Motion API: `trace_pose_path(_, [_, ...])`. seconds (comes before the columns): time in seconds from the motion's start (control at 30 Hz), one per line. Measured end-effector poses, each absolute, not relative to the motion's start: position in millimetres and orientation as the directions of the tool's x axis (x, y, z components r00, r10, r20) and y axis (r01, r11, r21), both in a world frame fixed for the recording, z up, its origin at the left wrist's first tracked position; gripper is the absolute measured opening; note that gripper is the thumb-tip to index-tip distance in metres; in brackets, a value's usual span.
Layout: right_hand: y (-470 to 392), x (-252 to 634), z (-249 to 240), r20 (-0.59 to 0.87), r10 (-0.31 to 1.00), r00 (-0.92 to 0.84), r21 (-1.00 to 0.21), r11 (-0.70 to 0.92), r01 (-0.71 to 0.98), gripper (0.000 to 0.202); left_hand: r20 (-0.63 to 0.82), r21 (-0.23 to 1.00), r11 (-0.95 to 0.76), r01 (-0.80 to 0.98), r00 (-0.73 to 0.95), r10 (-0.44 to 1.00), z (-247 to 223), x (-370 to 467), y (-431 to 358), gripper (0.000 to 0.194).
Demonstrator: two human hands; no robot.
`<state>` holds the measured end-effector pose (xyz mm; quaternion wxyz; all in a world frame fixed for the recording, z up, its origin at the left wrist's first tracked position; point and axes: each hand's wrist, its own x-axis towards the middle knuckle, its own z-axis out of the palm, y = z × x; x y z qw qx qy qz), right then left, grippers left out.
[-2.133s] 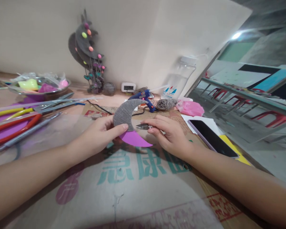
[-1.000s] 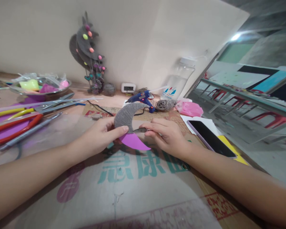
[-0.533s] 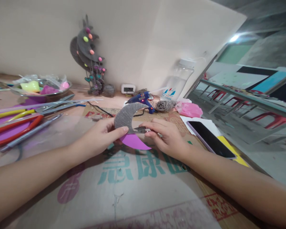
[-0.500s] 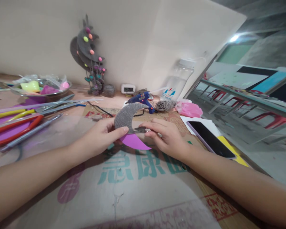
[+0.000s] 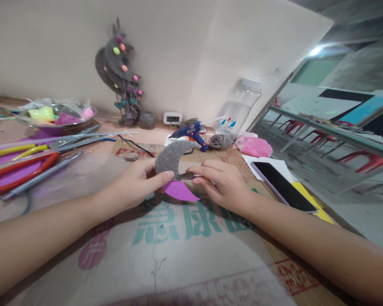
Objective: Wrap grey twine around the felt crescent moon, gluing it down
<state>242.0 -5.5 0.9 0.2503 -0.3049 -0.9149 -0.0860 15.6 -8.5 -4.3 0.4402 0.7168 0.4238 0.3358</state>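
My left hand (image 5: 143, 178) pinches a crescent moon cutout (image 5: 170, 158) at its outer curve, thumb across the front. Grey yarn covers the crescent's upper part in close turns; its lower tip is bare purple. In my right hand (image 5: 221, 182), thumb and fingers close on a small dark, narrow piece with a pale end (image 5: 187, 175). This piece reaches into the crescent's inner curve, near where the yarn ends; I cannot make out its exact kind. Both hands are raised a little over a printed cardboard sheet (image 5: 166, 259).
Behind the hands are a blue glue gun (image 5: 191, 132), a grey yarn coil (image 5: 221, 141), a small clock (image 5: 172, 117) and a water bottle (image 5: 239, 106). Scissors (image 5: 22, 174) and a metal bowl (image 5: 55, 122) lie left. On the right is a phone (image 5: 282, 185). A decorated moon (image 5: 119, 63) stands against the wall.
The dark piece in my right hand has turned slightly and shifted a little down and left against the crescent. My left hand keeps its hold; the view has moved slightly.
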Motion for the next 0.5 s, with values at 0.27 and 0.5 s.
trace_pose_path(0.27, [-5.2,242.3,1.7,0.512,0.504,-0.696,0.01,0.806,0.592,0.026,0.122,0.91,-0.267,0.318,0.411,0.903,-2.2,16.4,-8.8,0.028])
trace_pose_path(0.5, [-8.2,240.7,2.9,0.493,0.545,-0.679,-0.012,0.784,0.62,0.026,0.126,0.912,-0.264,0.313,0.401,0.908,-2.9,16.0,-8.9,0.029])
